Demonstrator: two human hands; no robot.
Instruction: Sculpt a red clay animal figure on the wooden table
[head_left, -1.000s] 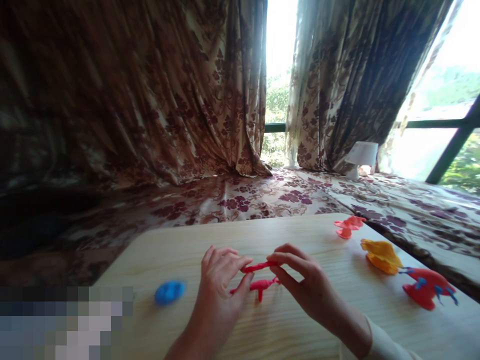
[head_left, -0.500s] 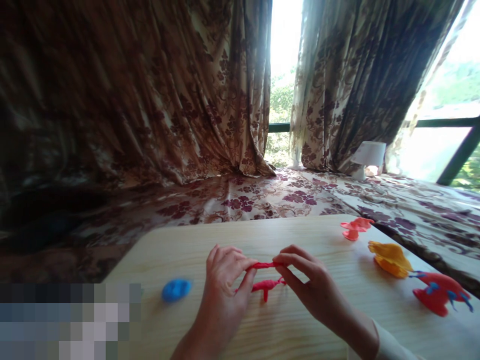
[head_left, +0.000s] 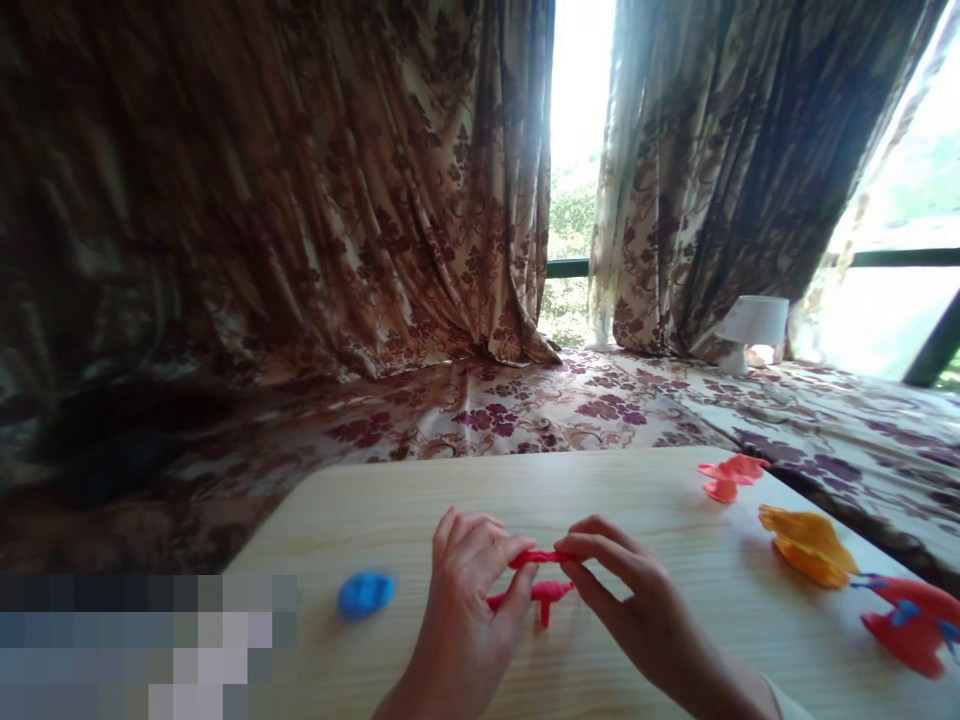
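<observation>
My left hand (head_left: pixel 480 580) and my right hand (head_left: pixel 619 575) pinch the two ends of a thin strip of red modelling clay (head_left: pixel 541 557) between thumbs and fingertips. Just below the strip is a red clay figure (head_left: pixel 551 592) with a slim body and a short stem pointing down; my left hand hides part of it. Left of my hands lies a blue lump of clay (head_left: pixel 365 596) on the light wooden table (head_left: pixel 420 487).
Along the table's right side stand a coral clay figure (head_left: pixel 729 478), a yellow clay figure (head_left: pixel 808 545) and a red and blue clay figure (head_left: pixel 915 622). Behind the table are a flower-patterned cloth (head_left: pixel 487 410), a white lamp (head_left: pixel 757 322) and long curtains (head_left: pixel 390 200).
The view has shifted, so the table and its things sit slightly lower, mostly further right. Both hands still grip the strip, which now shows a little shorter and wider between the fingertips.
</observation>
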